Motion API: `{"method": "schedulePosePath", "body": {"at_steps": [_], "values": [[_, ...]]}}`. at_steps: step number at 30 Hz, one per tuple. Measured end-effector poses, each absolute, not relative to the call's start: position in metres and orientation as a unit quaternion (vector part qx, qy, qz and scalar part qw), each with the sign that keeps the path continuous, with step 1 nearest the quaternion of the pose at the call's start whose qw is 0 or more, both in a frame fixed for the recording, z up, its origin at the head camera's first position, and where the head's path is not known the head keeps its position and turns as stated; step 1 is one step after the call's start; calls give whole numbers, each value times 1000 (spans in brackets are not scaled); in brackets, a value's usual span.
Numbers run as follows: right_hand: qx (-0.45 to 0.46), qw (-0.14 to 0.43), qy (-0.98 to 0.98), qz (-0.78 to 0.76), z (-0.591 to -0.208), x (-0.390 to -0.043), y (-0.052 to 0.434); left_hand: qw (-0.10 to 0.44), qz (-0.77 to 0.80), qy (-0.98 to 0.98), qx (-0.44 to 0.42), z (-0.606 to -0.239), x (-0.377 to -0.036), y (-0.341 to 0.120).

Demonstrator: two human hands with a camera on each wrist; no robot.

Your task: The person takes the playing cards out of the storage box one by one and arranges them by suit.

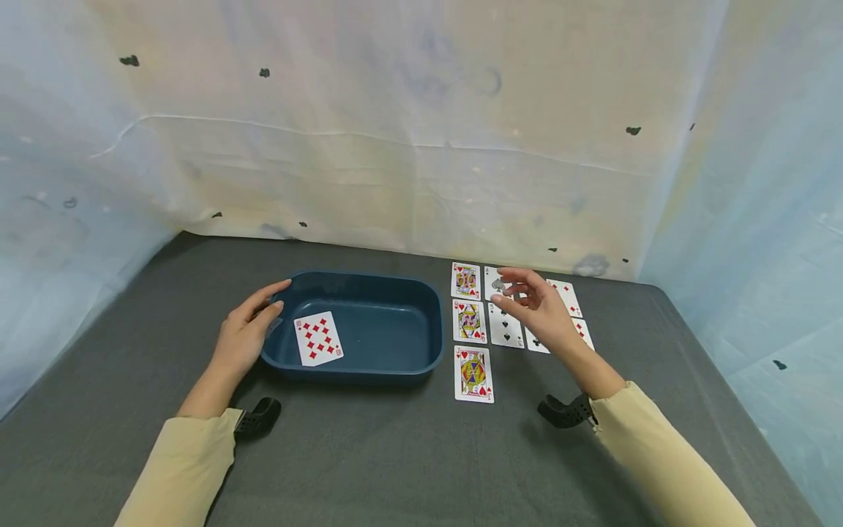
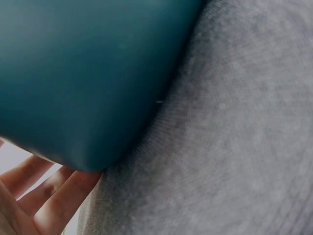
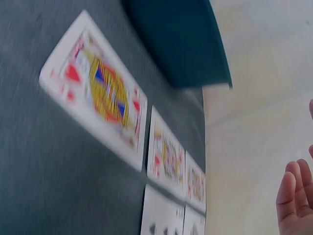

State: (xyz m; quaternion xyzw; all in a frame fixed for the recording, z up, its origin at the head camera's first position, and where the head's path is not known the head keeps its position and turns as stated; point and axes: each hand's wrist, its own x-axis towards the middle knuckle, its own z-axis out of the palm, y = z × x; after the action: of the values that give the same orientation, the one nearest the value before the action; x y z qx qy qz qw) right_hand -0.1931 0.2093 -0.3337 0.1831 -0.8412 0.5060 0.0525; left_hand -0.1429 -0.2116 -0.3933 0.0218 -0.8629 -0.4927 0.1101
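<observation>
A dark blue rectangular tub [image 1: 356,375] stands left of centre. Inside it, toward the left end, a ten of diamonds [image 1: 319,339] lies face up. My left hand [image 1: 242,333] holds the tub's left rim, thumb over the inner side; in the left wrist view, fingers [image 2: 66,200] lie against its outer wall. My right hand [image 1: 536,304] hovers over the face-up cards on the right, fingers loosely bent, nothing seen in them. Nearest are a spade card with one large pip [image 1: 494,282] and another spade card [image 1: 506,326]. The right hand partly hides club and diamond cards.
Beside the tub, a king of hearts [image 1: 465,282], queen of hearts [image 1: 470,322] and jack of hearts [image 1: 473,375] form a column. Diamond cards [image 1: 566,298] lie farther right. A grey cloth [image 1: 395,461] covers the table; pale curtains [image 1: 408,132] hang behind and at both sides.
</observation>
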Motion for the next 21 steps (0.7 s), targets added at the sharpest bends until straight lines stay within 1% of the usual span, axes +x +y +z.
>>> {"method": "schedulePosePath", "body": {"at_steps": [13,21], "values": [[262,23,-795,546,-333,-192,151,116,-494,-861,32,-394,-142,-210],[278,8,-774,569,-337,-190,107,114,-495,-861,35,-393,-142,-210]]}}
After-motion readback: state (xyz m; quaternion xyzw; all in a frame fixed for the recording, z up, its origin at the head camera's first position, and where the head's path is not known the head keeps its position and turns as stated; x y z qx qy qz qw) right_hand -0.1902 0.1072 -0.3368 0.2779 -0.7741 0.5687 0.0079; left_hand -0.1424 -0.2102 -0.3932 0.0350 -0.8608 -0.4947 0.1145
